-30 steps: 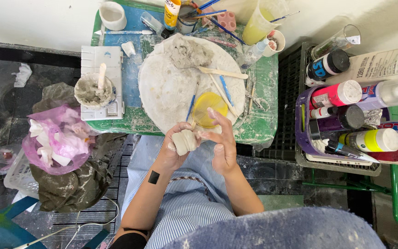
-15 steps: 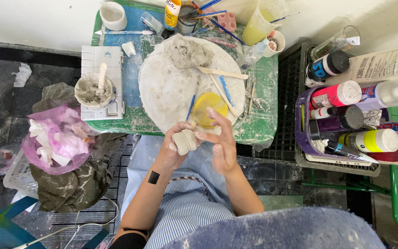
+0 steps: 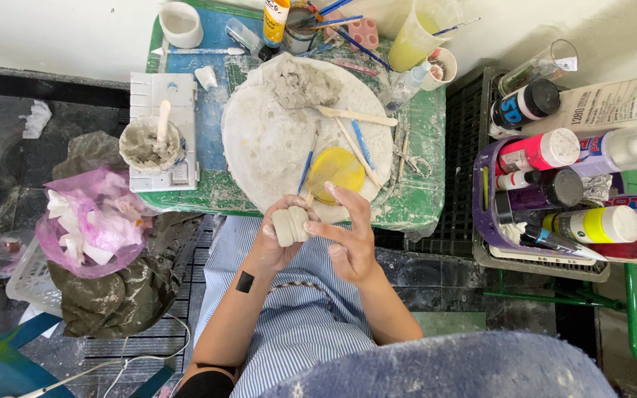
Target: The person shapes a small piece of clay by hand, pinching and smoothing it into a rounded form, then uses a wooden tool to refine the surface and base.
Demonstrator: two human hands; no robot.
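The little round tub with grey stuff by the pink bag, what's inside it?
The small round tub holds lumpy grey clay, with a pale stick standing in it. Its bottom cannot be seen because the clay covers it.

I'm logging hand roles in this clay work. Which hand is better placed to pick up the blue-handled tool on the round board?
Probably the right hand. Its fingers are spread, only touching the clay lump, and it lies nearest the blue-handled tool. The left hand is wrapped around the lump.
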